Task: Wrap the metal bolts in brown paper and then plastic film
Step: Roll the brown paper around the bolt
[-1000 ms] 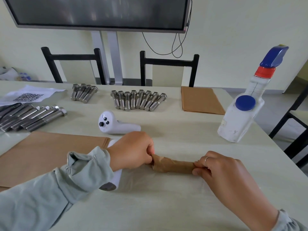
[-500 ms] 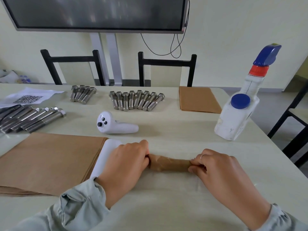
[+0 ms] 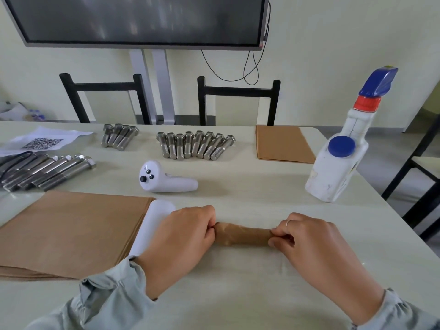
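Head view: both hands, left (image 3: pixel 181 236) and right (image 3: pixel 307 244), pinch the ends of the paper-wrapped bolt (image 3: pixel 242 234) lying on film (image 3: pixel 238 270) near the table's front, so rolling film around it likely comes next.

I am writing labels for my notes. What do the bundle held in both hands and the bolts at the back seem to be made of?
The brown tube-shaped wrapped bundle, pinched at its ends by the left hand and right hand: matte kraft-like paper, creased, perhaps under glossy clear film. The row of silvery hex-head bolts: bare metal, likely steel, with shiny threads.
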### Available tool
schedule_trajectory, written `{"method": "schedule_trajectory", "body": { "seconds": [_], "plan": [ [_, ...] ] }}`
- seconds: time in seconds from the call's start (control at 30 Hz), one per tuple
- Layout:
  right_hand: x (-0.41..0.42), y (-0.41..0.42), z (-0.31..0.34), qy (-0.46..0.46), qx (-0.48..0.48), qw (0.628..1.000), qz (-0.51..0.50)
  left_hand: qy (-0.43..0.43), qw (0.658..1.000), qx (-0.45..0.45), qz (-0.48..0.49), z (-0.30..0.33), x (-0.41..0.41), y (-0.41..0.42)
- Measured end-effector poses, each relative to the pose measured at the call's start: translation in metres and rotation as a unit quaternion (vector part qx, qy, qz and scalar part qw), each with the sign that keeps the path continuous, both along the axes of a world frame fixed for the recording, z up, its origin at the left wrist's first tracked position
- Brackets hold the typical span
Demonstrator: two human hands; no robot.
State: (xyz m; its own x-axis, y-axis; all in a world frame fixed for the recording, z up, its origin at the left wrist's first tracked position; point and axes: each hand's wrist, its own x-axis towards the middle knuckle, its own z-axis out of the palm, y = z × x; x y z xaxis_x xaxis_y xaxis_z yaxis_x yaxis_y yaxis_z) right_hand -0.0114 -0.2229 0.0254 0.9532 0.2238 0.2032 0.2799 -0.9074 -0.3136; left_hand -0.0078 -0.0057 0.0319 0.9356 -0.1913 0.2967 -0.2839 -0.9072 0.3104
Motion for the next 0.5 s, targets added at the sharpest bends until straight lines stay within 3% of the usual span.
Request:
{"method": "schedule_trajectory", "body": {
  "seconds": [0.37, 0.43, 0.5],
  "plan": [
    [0.002, -0.001, -0.001, -0.013, -0.010, 1.000, 0.010, 0.108, 0.994, -0.009, 0.024, 0.012, 0.005, -0.004],
    [0.002, -0.001, -0.002, -0.014, -0.009, 1.000, 0.010, 0.174, 0.983, -0.046, 0.037, 0.013, 0.013, -0.005],
    [0.002, -0.001, -0.002, -0.017, -0.017, 1.000, 0.014, 0.256, 0.953, -0.155, 0.053, 0.015, 0.020, -0.005]
  ]
}}
